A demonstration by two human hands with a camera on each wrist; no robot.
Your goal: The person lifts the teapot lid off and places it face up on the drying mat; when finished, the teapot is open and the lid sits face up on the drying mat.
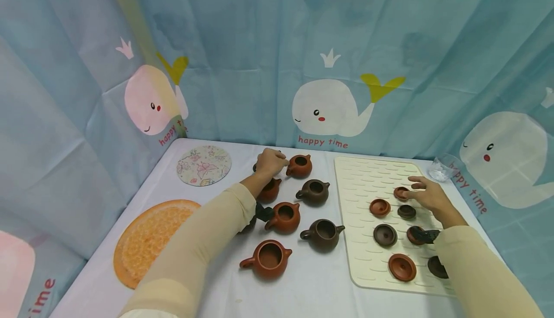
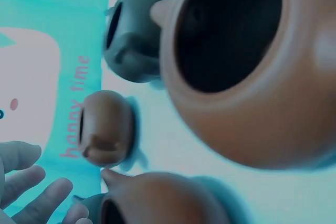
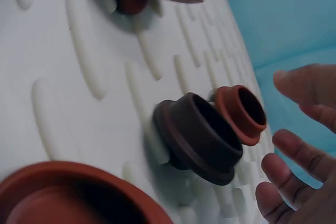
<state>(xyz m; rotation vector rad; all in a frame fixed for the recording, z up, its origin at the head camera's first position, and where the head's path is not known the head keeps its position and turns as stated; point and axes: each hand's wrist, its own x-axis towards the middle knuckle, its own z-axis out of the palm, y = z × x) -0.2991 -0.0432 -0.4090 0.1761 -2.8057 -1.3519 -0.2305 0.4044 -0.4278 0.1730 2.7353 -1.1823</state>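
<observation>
In the head view my left hand [image 1: 270, 162] hovers at the back of the teapot group, fingers loosely spread. Under it a dark teapot [image 1: 254, 168] is mostly hidden. A reddish-brown teapot [image 1: 299, 166] stands just right of this hand, and another reddish-brown teapot [image 1: 269, 191] sits in front, partly behind the wrist. My right hand [image 1: 428, 197] reaches over the ribbed cream mat [image 1: 355, 178], its fingers apart. Nearest to it is a small red lid [image 3: 239, 114], upside down; whether a fingertip touches it I cannot tell. A dark lid [image 3: 197, 137] lies close by.
More lidless teapots, among them a dark one [image 1: 323, 235] and a red one [image 1: 269, 259], stand mid-table. Several lids, such as a red one [image 1: 402, 267], lie on the mat. A clear glass cup [image 1: 441, 169], a floral round mat [image 1: 203, 165] and an orange round mat [image 1: 151, 236] lie around.
</observation>
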